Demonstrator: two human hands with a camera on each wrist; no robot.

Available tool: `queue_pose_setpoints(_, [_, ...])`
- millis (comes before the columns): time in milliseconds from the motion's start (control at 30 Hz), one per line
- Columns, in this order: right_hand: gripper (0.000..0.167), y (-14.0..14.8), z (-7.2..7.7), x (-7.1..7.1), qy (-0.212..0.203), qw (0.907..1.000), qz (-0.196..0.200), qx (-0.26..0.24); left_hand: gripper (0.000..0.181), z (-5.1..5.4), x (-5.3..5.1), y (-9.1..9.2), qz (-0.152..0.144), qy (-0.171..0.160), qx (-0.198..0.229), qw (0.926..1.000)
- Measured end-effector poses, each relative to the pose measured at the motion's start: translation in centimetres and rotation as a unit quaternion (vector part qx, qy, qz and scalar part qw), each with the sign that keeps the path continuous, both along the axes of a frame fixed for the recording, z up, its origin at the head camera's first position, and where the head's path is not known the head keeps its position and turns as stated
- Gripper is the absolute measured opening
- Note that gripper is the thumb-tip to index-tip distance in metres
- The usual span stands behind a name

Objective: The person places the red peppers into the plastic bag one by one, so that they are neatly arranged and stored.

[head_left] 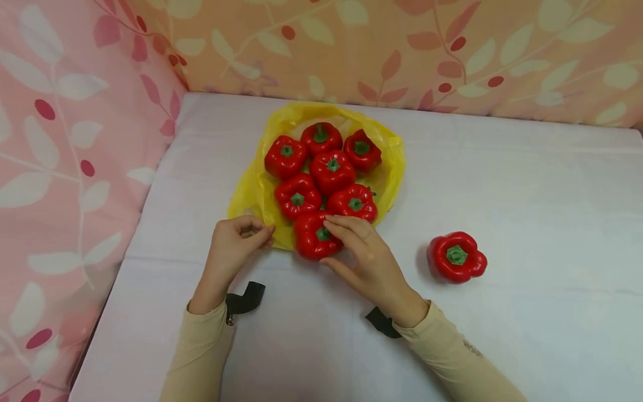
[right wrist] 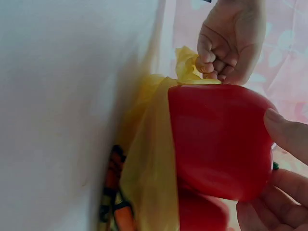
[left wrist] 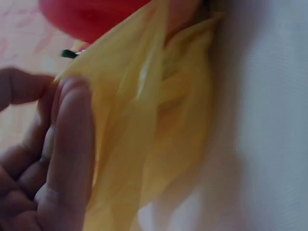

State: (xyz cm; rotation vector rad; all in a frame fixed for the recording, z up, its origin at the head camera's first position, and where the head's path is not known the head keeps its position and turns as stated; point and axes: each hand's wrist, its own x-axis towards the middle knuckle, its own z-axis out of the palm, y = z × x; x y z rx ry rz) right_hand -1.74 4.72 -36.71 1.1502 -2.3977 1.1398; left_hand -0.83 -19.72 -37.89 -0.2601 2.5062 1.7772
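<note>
My left hand [head_left: 235, 248] pinches the near-left rim of a yellow plastic bag [head_left: 244, 192]; the left wrist view shows the bag's edge [left wrist: 130, 91] drawn taut from thumb and fingertips. With thumb and fingers my right hand [head_left: 369, 262] grips a red bell pepper [head_left: 313, 237] at the bag's near edge. The right wrist view shows that pepper [right wrist: 221, 139] partly behind the yellow film. Several more red peppers with green stems, one of them in the middle [head_left: 332, 172], sit inside the open bag. Another red pepper [head_left: 457, 257] lies outside it, to the right.
A white-covered table [head_left: 527, 195] bears everything. Patterned cloth [head_left: 402, 56] hangs behind it, and pink leaf-print cloth [head_left: 60, 139] stands at the left. Dark straps [head_left: 246, 297] show at both wrists. Something orange and black [right wrist: 124, 216] lies beside the bag in the right wrist view, its kind unclear.
</note>
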Motion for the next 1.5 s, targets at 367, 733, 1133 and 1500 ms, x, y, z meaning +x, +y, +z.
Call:
queue_pose_setpoints(367, [0.052,-0.5,0.4,0.6,0.007,0.9991,-0.032,-0.024,0.017,1.0,0.6,-1.3,-0.083,-0.070,-0.028,0.9937])
queue_pose_setpoints(733, [0.055,-1.1,1.0,0.1,-0.002,0.9981,-0.032,0.054,0.018,1.1,1.1,-1.4,-0.113,-0.065,0.071,0.9890])
queue_pose_setpoints(1133, [0.063,1.7,2.3,-0.4,0.022,0.9994,-0.024,-0.012,0.018,2.6,0.6,-1.8,0.069,0.116,0.011,0.9908])
queue_pose_setpoints(1500, [0.053,8.7,3.6,-0.3,0.066,0.9834,-0.168,-0.016,0.035,0.3,-3.1,-0.8,0.103,0.281,-0.077,0.9512])
